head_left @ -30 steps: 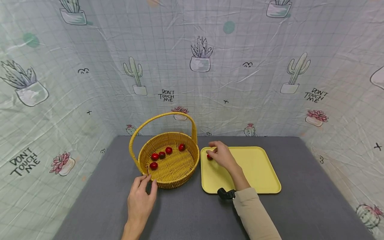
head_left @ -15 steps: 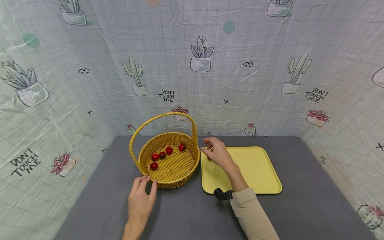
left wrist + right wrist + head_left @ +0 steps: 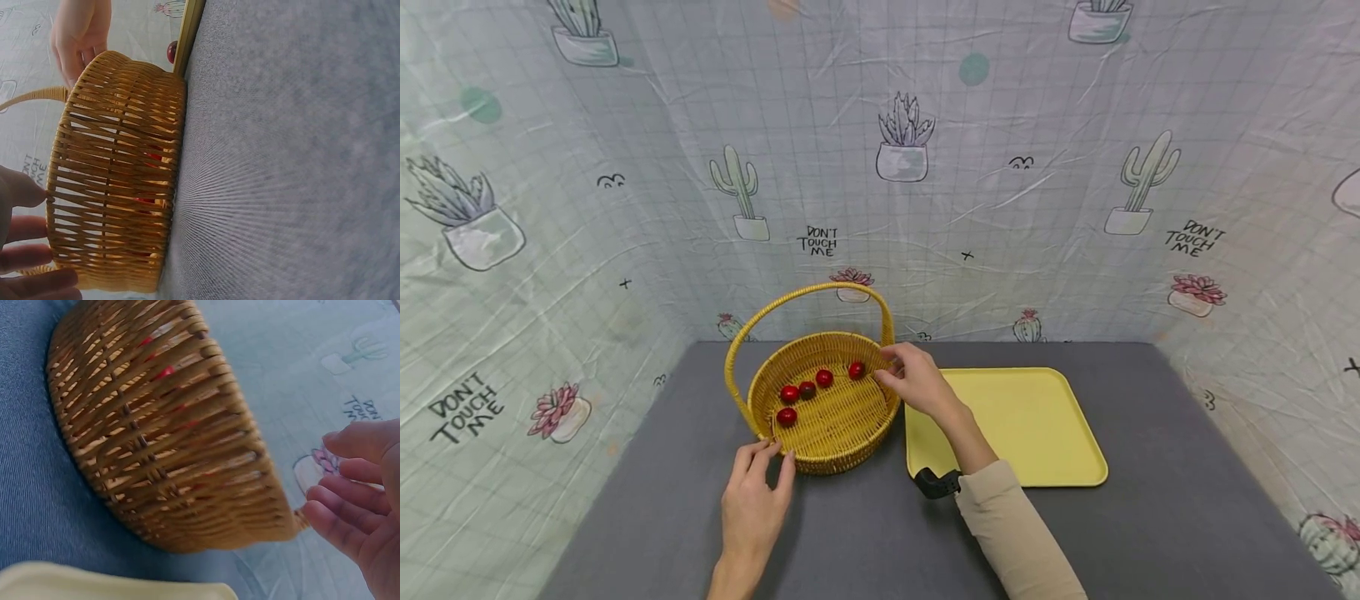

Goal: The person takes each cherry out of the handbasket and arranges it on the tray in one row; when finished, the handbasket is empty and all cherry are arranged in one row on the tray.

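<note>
A round yellow wicker basket (image 3: 823, 459) with a tall arched handle holds several dark red cherries (image 3: 823, 378). At its near left rim rests my left hand (image 3: 752, 496), fingertips touching the weave by the handle's foot, thumb spread apart. In the left wrist view, the thumb (image 3: 25, 190) meets the rim. My right hand (image 3: 917, 383) hovers at the basket's right rim. Its fingers are loosely bent, and the right wrist view shows nothing between fingers (image 3: 347, 500) and thumb. Another cherry (image 3: 172, 52) shows at the tray's edge in the left wrist view; in the head view it is hidden.
A yellow rectangular tray (image 3: 1022, 433) lies right of the basket on the grey tabletop (image 3: 865, 533). A cloth printed with cacti (image 3: 970, 192) hangs behind and along both sides. A black strap (image 3: 936, 483) sits on the right wrist.
My right hand has moved left from over the tray's left side to the basket's right rim, and the tray's cherry has passed out of sight in the head view. The left hand stays put.
</note>
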A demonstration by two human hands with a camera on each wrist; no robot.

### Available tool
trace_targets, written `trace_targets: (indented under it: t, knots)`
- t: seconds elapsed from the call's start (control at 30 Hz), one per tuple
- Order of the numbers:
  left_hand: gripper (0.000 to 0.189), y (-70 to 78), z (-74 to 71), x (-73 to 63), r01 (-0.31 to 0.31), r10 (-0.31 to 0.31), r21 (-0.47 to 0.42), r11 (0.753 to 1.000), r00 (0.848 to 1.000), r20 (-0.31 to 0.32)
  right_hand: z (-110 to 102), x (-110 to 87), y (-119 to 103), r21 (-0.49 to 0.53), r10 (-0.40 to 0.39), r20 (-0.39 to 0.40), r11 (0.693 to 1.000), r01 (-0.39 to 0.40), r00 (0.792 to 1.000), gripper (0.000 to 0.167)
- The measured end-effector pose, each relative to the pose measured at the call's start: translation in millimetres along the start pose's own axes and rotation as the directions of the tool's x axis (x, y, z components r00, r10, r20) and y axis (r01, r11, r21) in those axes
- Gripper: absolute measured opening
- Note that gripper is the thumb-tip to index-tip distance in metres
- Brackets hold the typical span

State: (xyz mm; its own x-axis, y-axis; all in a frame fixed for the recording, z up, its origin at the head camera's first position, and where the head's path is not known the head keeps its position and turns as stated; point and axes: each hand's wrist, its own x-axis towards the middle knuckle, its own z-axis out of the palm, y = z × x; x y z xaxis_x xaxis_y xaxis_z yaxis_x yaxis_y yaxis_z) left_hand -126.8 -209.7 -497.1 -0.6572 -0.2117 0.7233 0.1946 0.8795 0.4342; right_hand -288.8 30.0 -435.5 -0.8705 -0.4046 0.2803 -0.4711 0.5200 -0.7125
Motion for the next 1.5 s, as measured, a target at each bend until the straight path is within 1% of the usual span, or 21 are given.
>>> trace_targets:
  t: [0.13,0.27,0.4,0.53,0.73,0.93,1.13,1.33,1.43,1.5]
  knots:
    - [0.021,0.7,1.0,-0.6,-0.002,0.002,0.001,1.000,1.000,-0.003,8.2,9.2,1.0,-0.004,-0.002,0.032,1.000,0.002,0.999,0.040]
    - [0.021,-0.2,2.3,-0.6,-0.008,0.008,0.004,1.000,1.000,-0.005,16.7,19.7,0.3,-0.006,0.013,0.069,1.000,-0.012,0.998,0.041]
    - [0.022,-1.6,2.4,-0.6,-0.006,0.006,0.007,1.000,1.000,-0.003,24.9,30.8,-3.4,0.000,0.031,0.124,1.000,-0.031,0.992,0.042]
    - [0.022,-0.8,1.7,-1.2,0.003,-0.003,0.012,1.000,1.000,0.007,31.2,38.5,-4.7,-0.027,0.041,0.161,0.999,-0.037,0.986,0.042]
    - [0.022,-1.5,1.1,-2.5,0.015,-0.015,0.011,1.000,1.000,0.017,40.4,46.9,-3.8,-0.104,0.073,0.171,0.993,-0.056,0.983,0.044]
    - [0.022,-2.0,1.3,-1.4,0.009,-0.009,0.015,1.000,1.000,0.014,46.4,56.5,-5.0,-0.147,0.115,0.174,0.985,-0.089,0.978,0.047]
    - [0.022,-3.6,0.7,-1.2,0.004,-0.004,0.022,1.000,1.000,0.014,55.9,64.3,-4.7,-0.187,0.150,0.203,0.976,-0.112,0.968,0.046]
    - [0.022,-3.9,0.8,-1.8,0.000,-0.001,0.030,1.000,1.000,0.013,66.8,66.2,-3.8,-0.251,0.206,0.219,0.957,-0.149,0.954,0.047]
    - [0.023,-3.3,1.2,-1.7,-0.003,0.003,0.027,1.000,1.000,0.009,71.9,66.4,-2.4,-0.304,0.217,0.218,0.942,-0.145,0.952,0.047]
    - [0.023,-2.8,1.6,-1.5,-0.003,0.003,0.026,1.000,1.000,0.008,74.9,66.3,-1.3,-0.355,0.217,0.219,0.926,-0.130,0.951,0.044]
